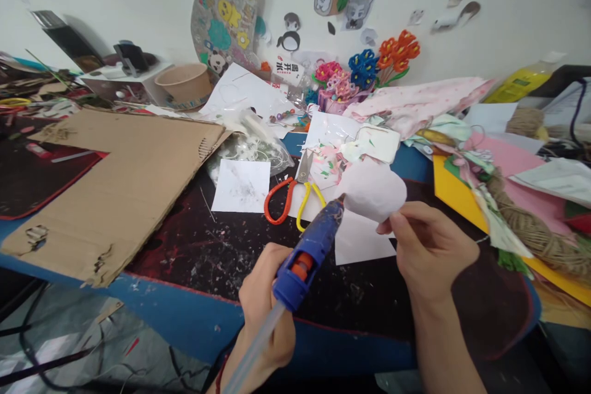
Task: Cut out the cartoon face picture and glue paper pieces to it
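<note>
My left hand [268, 301] is wrapped round a blue glue gun [307, 258], with a clear glue stick coming out of its back end. The gun's tip meets or nearly meets the left edge of a rounded white paper piece [375, 189]. That piece is pinched at its lower right between the thumb and fingers of my right hand [427, 246]. Scissors [302, 181] with one red and one yellow handle lie on the dark mat [198, 258], left of the paper. A white sheet [362, 240] lies beneath the held piece.
Cardboard [124, 166] covers the left of the table. A smudged white square [241, 186] lies near a plastic bag [253, 141]. Beaded flowers [362, 68] stand at the back. Twine [530, 228] and coloured paper lie at the right.
</note>
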A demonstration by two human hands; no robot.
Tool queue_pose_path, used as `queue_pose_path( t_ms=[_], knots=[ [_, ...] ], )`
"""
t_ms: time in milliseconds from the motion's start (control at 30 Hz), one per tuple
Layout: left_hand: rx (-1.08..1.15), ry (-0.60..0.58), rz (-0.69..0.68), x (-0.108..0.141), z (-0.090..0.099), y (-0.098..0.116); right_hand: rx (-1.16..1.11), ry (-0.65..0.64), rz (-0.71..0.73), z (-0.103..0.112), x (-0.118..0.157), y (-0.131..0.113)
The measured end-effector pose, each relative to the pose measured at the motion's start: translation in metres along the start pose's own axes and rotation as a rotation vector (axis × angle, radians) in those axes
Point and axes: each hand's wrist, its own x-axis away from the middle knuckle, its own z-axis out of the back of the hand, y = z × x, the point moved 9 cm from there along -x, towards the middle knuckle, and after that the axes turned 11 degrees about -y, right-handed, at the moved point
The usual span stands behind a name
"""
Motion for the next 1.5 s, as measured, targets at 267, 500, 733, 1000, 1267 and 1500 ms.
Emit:
queue_pose_path(
  t_ms=[267,500,733,1000,1267,1500],
  knots=[
    [0.057,0.008,-0.011,-0.007,0.006,-0.015,0.024,-0.08,0.0,-0.005,0.0,-0.003],
    [0.091,-0.035,-0.07,-0.004,0.005,-0.006,0.036,-0.105,0.027,-0.008,-0.001,-0.007],
    [0.108,-0.088,-0.069,0.005,-0.004,-0.015,0.023,-0.074,0.016,-0.005,0.001,-0.004],
    [0.097,-0.025,-0.035,-0.005,0.003,-0.015,0.022,-0.118,0.022,-0.009,-0.001,-0.005],
    [0.073,-0.142,-0.064,0.002,-0.008,0.0,0.019,-0.099,0.013,-0.006,-0.001,-0.005],
    [0.043,-0.115,-0.122,0.0,-0.009,0.007,0.014,-0.097,0.008,-0.007,-0.001,-0.004]
  ],
)
